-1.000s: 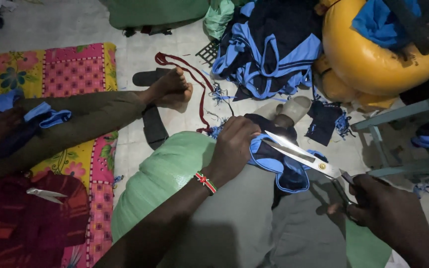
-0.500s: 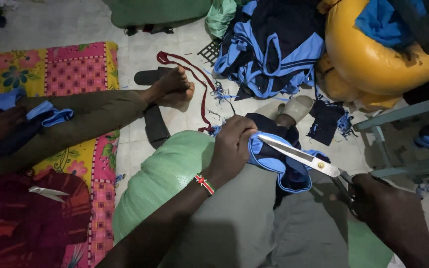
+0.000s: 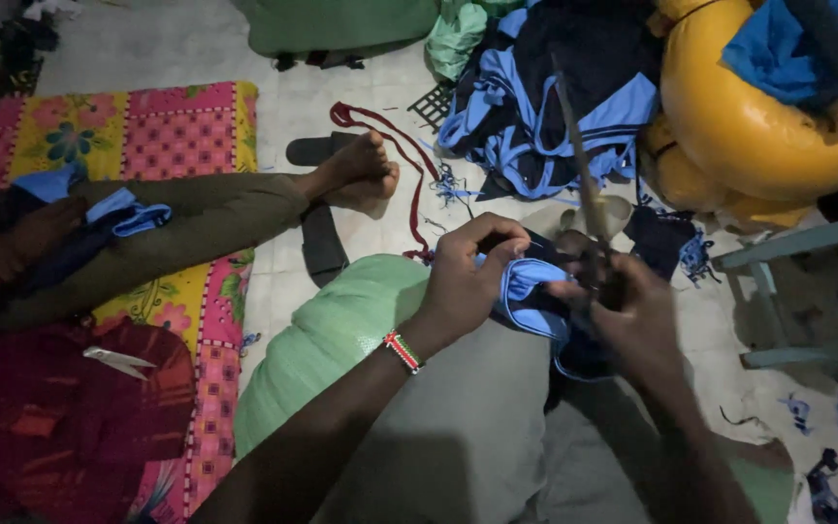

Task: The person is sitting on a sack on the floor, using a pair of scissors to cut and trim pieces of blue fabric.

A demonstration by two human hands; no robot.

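Note:
My left hand (image 3: pixel 467 281) pinches a piece of navy cloth with light-blue trim (image 3: pixel 533 291) over my lap. My right hand (image 3: pixel 632 315) grips the handles of large scissors (image 3: pixel 582 184). Their blades point up and away from me and look blurred. Both hands meet at the cloth, just above my knees. A beaded band sits on my left wrist.
Another person's legs and bare feet (image 3: pixel 361 180) stretch across a patterned mat (image 3: pixel 196 126) at left. Small scissors (image 3: pixel 118 361) lie on red cloth. A heap of blue garments (image 3: pixel 555 97), yellow containers (image 3: pixel 758 126), a green sack (image 3: pixel 332 330) and a light-blue stool frame (image 3: pixel 788 252) surround me.
My right hand has come in from the lower right to the cloth, swinging the scissors from lying flat across the cloth to pointing upward. My left hand stays holding the cloth.

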